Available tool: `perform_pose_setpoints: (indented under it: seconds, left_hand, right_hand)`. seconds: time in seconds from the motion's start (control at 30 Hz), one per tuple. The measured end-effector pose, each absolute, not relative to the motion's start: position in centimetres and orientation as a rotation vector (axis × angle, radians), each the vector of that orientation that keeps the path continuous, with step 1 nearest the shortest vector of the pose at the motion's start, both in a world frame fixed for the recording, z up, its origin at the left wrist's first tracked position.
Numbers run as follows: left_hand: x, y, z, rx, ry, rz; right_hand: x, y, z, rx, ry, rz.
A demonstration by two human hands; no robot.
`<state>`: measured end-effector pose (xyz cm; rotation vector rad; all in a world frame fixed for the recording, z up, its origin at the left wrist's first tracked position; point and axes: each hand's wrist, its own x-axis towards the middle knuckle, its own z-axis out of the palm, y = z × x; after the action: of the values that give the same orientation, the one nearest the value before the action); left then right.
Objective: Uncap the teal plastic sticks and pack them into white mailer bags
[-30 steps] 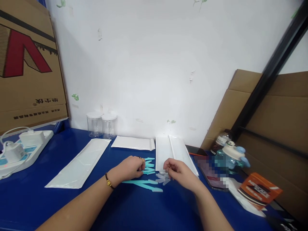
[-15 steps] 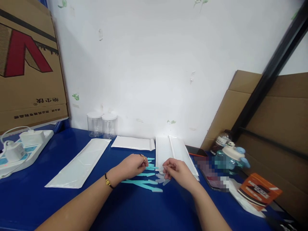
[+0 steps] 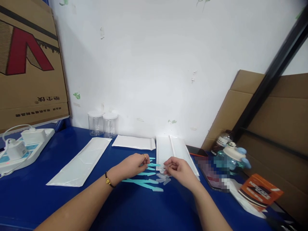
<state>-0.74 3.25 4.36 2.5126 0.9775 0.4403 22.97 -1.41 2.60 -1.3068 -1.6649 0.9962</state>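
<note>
Several turquoise razor-like sticks (image 3: 146, 181) lie on the blue table between and below my hands. My left hand (image 3: 137, 165) is closed on one turquoise stick (image 3: 155, 165), whose tip points right. Facing that tip, my right hand (image 3: 177, 168) pinches a small clear piece (image 3: 165, 167); its outline is faint. Below the fingers of my right hand, several clear caps (image 3: 163, 179) rest on the table, close to the ends of the sticks.
White padded packets lie at the left (image 3: 80, 162), back centre (image 3: 133, 142) and behind my right hand (image 3: 164, 149). Two clear jars (image 3: 110, 125) stand by the wall. A power strip (image 3: 31, 150) is at left; a phone (image 3: 210, 175), teal bottle (image 3: 232, 157) and orange box (image 3: 260, 192) are at right.
My left hand has risen slightly with the stick, and its tip stands a little higher. My right hand has shifted slightly to the right. The whole view has moved a little.
</note>
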Motion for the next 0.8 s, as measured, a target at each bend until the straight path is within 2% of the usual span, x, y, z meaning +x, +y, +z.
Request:
perform_pose_setpoints:
  seconds: [0.33,0.8]
  left_hand:
    - [-0.7,2.7,5.9,2.398,0.910,0.654]
    - [-0.2,2.7,5.0,2.604,0.969,0.457]
  right_hand:
    - [22.9,-1.2,3.0,-1.240,-1.565,1.044]
    - [22.5,-1.2,2.9,-1.127,-1.493,1.174]
